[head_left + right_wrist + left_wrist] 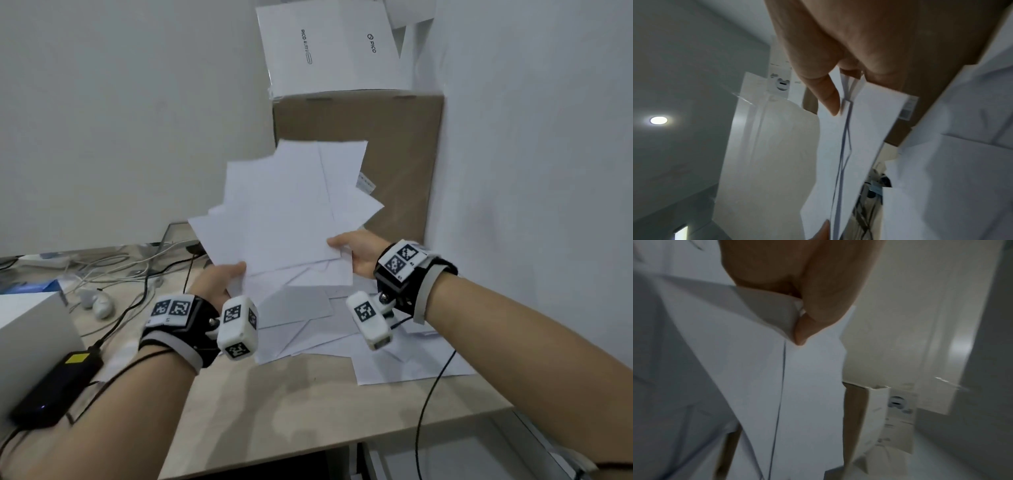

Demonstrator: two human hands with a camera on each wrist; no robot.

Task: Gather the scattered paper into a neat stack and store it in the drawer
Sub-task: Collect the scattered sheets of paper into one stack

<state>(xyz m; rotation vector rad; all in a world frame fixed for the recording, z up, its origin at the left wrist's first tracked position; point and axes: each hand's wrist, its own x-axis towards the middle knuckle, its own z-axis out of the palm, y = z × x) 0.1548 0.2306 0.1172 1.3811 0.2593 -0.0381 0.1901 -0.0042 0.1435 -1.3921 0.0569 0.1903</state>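
Fanned sheaf of white paper (287,205): being held above the desk (308,404), the left hand (219,279) pinching its lower left corner, the right hand (359,251) pinching its lower right edge. Loose sheets (342,329): lying scattered beneath. Cardboard box (397,154): standing behind.

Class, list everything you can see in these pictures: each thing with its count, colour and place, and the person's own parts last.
held sheets: several, white, fanned, raised above the desk
loose sheets: several, white, scattered on the desk
desk: one, light wood, below the hands
cardboard box: one, brown, back corner
white box: one, on the cardboard box
cables: several, white and black, desk's left
black device: one, yellow label, left edge
left hand: grips the held sheets' lower corner
right hand: grips their right edge
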